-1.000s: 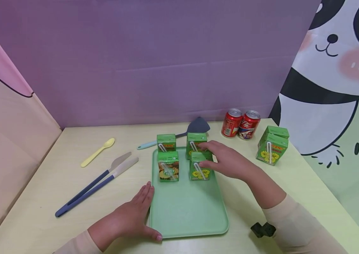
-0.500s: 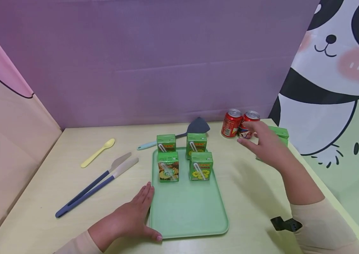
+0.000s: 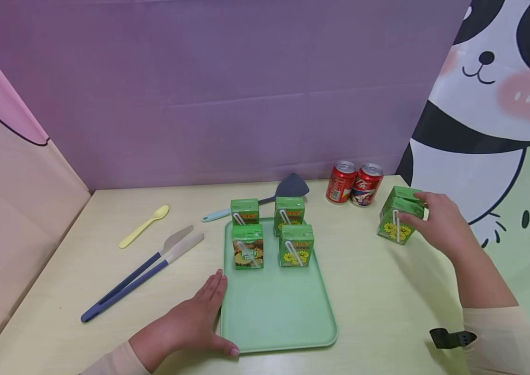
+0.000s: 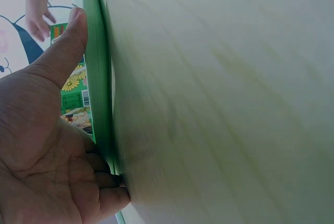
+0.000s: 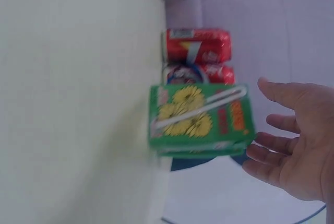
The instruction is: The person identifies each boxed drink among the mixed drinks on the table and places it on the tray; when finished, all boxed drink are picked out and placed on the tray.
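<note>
In the head view my left hand (image 3: 190, 317) rests against the left edge of a light green tray (image 3: 279, 317), fingers straight along the rim and thumb at its near corner. Several green juice cartons with white straws stand at the tray's far end, among them a front left carton (image 3: 248, 247) and a front right carton (image 3: 297, 246). My right hand (image 3: 438, 221) is at two more juice cartons (image 3: 401, 219) at the table's right side, thumb before the front one. The right wrist view shows its fingers spread beside the near carton (image 5: 201, 117).
Two red drink cans (image 3: 341, 182) stand at the back right. A dark spatula (image 3: 292, 186) with a pale blue handle lies behind the tray. To the left are a yellow spoon (image 3: 144, 226) and blue-handled tongs (image 3: 143, 277). A purple cloth wall (image 3: 246, 94) rises behind the table.
My right hand has left the front right carton on the tray and moved right to the two cartons at the table's side. My left hand has stayed at the tray's edge.
</note>
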Demonstrator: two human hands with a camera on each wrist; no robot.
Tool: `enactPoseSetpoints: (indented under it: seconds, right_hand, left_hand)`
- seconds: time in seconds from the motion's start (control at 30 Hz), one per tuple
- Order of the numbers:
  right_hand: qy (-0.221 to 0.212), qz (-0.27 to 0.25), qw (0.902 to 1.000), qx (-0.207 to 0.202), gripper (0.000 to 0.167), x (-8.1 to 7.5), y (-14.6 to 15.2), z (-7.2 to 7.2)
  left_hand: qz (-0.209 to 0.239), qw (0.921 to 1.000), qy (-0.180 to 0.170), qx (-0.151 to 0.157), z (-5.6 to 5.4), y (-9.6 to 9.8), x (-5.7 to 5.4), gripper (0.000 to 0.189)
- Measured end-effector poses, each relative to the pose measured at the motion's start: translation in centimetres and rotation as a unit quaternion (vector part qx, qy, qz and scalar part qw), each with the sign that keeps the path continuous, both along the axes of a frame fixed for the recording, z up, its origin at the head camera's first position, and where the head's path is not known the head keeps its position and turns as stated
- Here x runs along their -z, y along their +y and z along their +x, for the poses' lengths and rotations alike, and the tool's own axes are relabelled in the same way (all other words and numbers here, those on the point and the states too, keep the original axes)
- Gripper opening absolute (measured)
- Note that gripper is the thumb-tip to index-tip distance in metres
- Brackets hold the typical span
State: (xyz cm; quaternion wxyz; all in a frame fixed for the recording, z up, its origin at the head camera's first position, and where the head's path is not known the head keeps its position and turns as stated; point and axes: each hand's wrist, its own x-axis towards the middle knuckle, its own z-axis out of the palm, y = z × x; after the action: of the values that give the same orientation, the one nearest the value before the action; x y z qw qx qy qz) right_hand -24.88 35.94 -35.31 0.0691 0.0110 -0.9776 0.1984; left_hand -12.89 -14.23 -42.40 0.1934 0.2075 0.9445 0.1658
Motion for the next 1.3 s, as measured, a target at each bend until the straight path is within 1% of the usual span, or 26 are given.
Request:
enactPoseSetpoints:
  seconds: [0.13,0.23,0.33,0.43,0.6,0.8,0.97,1.07,1.17,1.3]
  right_hand:
    - [-0.02,-0.011,0.9997,0.005,0.086,1.2,1.2,-0.6]
    - [-0.042,-0.03,0.9987,0.004,0.09,1.9,2.0,-1.0]
    - [-0.06,-0.051,0.9968,0.006,0.092,2.3,2.4,-1.2]
    - [-0.061,-0.058,0.9964,0.008,0.088,2.5,2.6,-1.4]
    - [-0.054,-0.055,0.9969,0.016,0.082,2.5,2.7,-1.2]
    - [-0.049,-0.077,0.9956,0.025,0.084,2.6,2.2,-1.1]
    - [-0.047,-0.079,0.9954,0.024,0.088,2.3,1.6,-0.9]
    - [-0.041,-0.076,0.9961,0.018,0.088,1.9,0.9,-0.7]
    - [-0.032,-0.076,0.9966,0.003,0.084,1.3,0.0,-0.5]
    - [-0.026,-0.075,0.9967,-0.017,0.082,0.5,-1.6,0.2]
  left_hand:
    - [-0.002,1.0,0.001,0.0,0.0,-0.1,0.2,0.141]
    - [-0.001,1.0,-0.002,-0.002,0.0,-0.1,0.2,0.141]
    - [0.0,1.0,-0.003,-0.003,0.0,-0.1,0.2,0.141]
    - [0.0,1.0,-0.006,-0.004,0.0,-0.1,0.2,0.141]
    - [0.002,1.0,-0.006,-0.004,0.0,-0.1,0.1,0.14]
    - [-0.002,1.0,0.0,-0.003,-0.1,-0.2,0.3,0.14]
    - [-0.008,1.0,-0.004,0.0,-0.3,-0.1,0.3,0.14]
    - [-0.008,0.9999,-0.007,0.0,-0.3,-0.1,0.2,0.14]
    - [-0.008,0.9999,-0.01,-0.002,-0.2,0.0,0.1,0.14]
    - [-0.009,0.9999,-0.012,-0.004,-0.2,0.0,0.1,0.14]
